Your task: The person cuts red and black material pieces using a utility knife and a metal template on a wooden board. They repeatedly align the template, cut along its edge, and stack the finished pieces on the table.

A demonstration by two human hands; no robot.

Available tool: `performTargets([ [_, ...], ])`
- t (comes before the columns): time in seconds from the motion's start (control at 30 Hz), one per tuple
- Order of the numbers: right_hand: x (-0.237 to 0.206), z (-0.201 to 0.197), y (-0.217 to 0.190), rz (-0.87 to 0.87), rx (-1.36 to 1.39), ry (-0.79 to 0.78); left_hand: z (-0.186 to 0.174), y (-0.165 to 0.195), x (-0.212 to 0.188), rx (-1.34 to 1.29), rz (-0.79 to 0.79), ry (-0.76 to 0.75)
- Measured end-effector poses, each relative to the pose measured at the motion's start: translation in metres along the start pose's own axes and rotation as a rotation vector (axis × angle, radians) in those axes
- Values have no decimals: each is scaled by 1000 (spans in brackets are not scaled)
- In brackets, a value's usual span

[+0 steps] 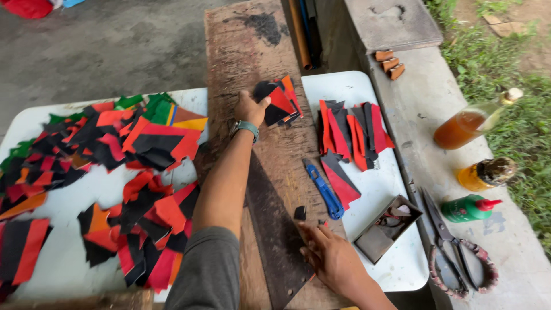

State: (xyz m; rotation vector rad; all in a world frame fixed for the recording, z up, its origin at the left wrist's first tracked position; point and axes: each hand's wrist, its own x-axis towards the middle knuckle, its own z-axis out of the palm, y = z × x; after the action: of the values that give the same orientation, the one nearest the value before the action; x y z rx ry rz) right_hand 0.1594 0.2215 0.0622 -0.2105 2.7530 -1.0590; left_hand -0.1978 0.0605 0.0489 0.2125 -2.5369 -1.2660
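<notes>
My left hand (250,108) reaches forward over the wooden board (241,51) and grips a small stack of black and red cut pieces (276,102). A watch is on that wrist. My right hand (327,252) lies flat, fingers spread, on a dark sheet (275,229) on the near part of the board. A small black scrap (300,213) lies just beyond its fingers. A blue utility knife (324,189) rests at the board's right edge, between the hands.
Heaps of red, black, orange and green pieces (115,166) cover the white table on the left. Red and black strips (351,135) and an open small box (386,228) lie on the right white surface. Scissors (453,247), a green bottle (469,208) and two amber bottles (468,123) stand on the concrete ledge.
</notes>
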Motion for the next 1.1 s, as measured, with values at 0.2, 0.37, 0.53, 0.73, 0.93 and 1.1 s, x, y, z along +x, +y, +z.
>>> performTargets([
  [0.2,-4,26,-20,-93,-181,94,-106,-56,-44,-155,258,40],
  [0.37,-1,41,-25,-121,-324,99,-212,-137,-111,-473,130,225],
  [0.53,12,43,-27,66,-311,0,-274,-193,-186,-240,139,430],
  [0.73,20,34,-25,121,-211,10,-258,-196,-202,-13,-46,350],
  [0.93,9,49,-38,-18,-335,-21,-243,-179,-163,403,14,65],
  [1.1,6,60,-53,-31,-414,-164,-230,-172,-142,610,24,-172],
])
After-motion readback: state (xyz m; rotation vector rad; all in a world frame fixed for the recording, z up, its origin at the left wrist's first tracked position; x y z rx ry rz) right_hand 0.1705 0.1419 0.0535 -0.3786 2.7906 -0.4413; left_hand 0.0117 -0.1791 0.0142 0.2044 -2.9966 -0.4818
